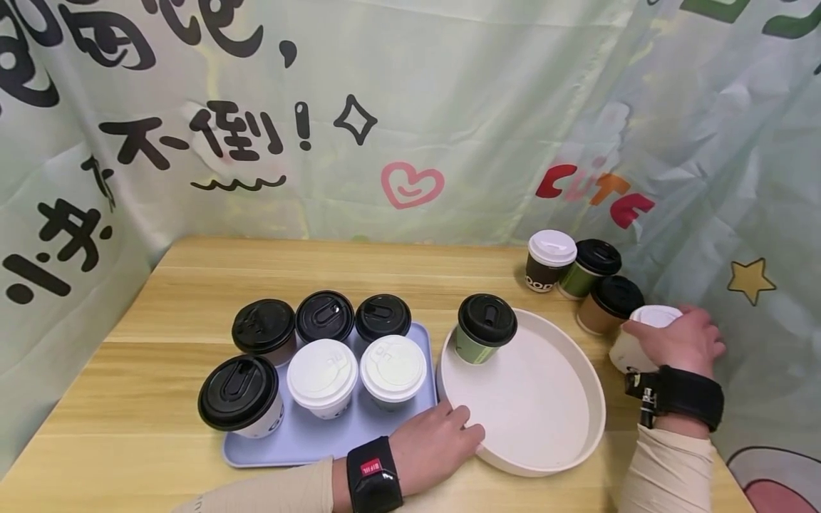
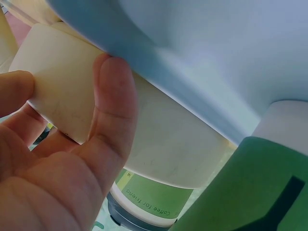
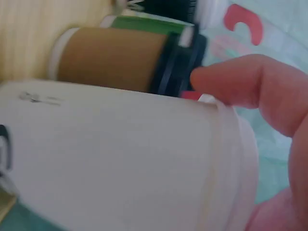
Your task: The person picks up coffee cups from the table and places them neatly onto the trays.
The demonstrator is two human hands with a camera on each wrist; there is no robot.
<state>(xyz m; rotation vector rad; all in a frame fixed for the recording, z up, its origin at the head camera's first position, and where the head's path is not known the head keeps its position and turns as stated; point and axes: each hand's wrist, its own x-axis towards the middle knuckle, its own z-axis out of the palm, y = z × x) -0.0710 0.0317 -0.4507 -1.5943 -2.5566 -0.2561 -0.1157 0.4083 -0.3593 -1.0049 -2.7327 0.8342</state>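
At the near left rim of a round white tray (image 1: pixel 532 399), my left hand (image 1: pixel 436 442) grips the wall. In the left wrist view one finger (image 2: pixel 114 101) lies along the tray's outer side, while others pass over the rim. A green paper cup (image 1: pixel 474 348) with a black lid stands inside this tray, at its far left. My right hand (image 1: pixel 680 338) holds a white paper cup (image 1: pixel 627 353) with a white lid, its fingers around the lid end. Just beyond that cup is a brown cup (image 1: pixel 596 317) with a black lid, close beside it in the right wrist view.
A blue rectangular tray (image 1: pixel 288 452) lies left of the round one, with several lidded cups on and along it, including a white-lidded cup (image 1: pixel 393 370). A white-lidded dark cup (image 1: pixel 545 271) and a green cup (image 1: pixel 575 280) stand at the back right, near the hanging cloth (image 1: pixel 449 107).
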